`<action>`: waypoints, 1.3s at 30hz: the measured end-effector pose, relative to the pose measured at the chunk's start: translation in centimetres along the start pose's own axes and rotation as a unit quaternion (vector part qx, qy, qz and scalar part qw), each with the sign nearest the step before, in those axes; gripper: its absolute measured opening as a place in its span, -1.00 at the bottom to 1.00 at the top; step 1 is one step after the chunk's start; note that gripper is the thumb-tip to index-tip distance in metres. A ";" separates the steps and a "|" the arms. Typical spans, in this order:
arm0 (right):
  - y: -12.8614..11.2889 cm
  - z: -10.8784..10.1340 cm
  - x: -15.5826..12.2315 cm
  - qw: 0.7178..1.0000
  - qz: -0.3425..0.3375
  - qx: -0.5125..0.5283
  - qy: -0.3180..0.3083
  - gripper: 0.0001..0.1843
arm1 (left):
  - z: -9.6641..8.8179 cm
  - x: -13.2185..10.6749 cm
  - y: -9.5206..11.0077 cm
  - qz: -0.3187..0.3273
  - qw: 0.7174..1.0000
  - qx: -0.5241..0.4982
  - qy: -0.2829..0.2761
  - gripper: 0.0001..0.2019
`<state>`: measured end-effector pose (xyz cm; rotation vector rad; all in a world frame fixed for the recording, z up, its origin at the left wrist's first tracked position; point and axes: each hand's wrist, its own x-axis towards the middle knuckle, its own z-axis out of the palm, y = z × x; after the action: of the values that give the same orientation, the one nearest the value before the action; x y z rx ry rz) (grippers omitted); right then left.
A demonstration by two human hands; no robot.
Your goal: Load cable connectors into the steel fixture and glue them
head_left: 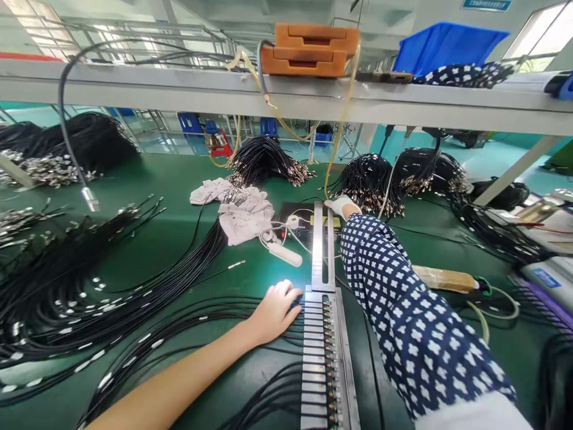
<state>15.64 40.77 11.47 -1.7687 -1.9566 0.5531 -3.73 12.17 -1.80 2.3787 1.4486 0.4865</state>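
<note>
My bare left hand [278,307] lies with fingers stretched out over black cables [233,306], its fingertips beside the left edge of a long metal fixture [314,364]. A row of cable ends with small metal connectors [330,346] sits along that fixture. A slotted metal frame [317,245] extends from the fixture's far end. My right hand [348,207], in a white covering below a dark patterned sleeve [394,286], is closed at the frame's far right end; its fingertips are partly hidden. Under the frame lies a black box [290,214] with white wires.
Crumpled white gloves [244,209] and a white handheld piece [285,254] lie left of the frame. Cable bundles [268,158] line the back of the green table [179,173]. A shelf [179,89] crosses above, bearing orange cases [308,51] and a blue bin [447,45]. A taped handle [443,279] lies right.
</note>
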 end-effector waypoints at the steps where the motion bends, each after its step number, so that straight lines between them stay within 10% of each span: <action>1: 0.5 0.4 0.2 1.000 0.016 0.001 -0.006 -0.62 | 0.0 0.2 0.1 0.008 1.000 0.002 -0.005 -0.69; 9: 2.4 -0.5 -3.9 0.998 -0.011 0.062 0.007 -0.58 | -2.1 0.0 0.0 0.014 0.997 0.018 -0.069 -0.51; 13: 4.6 -1.4 -12.0 0.989 -0.086 0.115 0.015 -0.43 | -5.8 -2.9 -2.9 -0.023 0.990 0.069 -0.119 -0.08; 18: 9.1 1.3 -23.7 0.988 -0.065 0.139 -0.003 -0.46 | -8.1 -6.0 -5.5 -0.078 0.984 0.060 -0.149 -0.52; 23: 11.4 5.3 -30.5 0.994 -0.053 0.095 0.031 -0.50 | -7.9 -7.0 -4.7 -0.056 0.981 0.091 -0.164 -0.34; 31: 10.6 5.4 -32.2 0.991 -0.131 0.009 -0.006 -0.60 | -8.1 -5.7 -4.3 -0.053 0.977 -0.023 -0.207 -0.78; 39: 10.5 5.2 -32.1 0.990 -0.143 -0.001 -0.001 -0.61 | -10.8 -3.9 -2.6 -0.146 0.925 -0.143 -0.320 -0.65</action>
<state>23.89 9.87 -0.59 -1.4510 -2.1619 0.4541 -12.16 10.75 6.22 1.7968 1.2747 -0.1468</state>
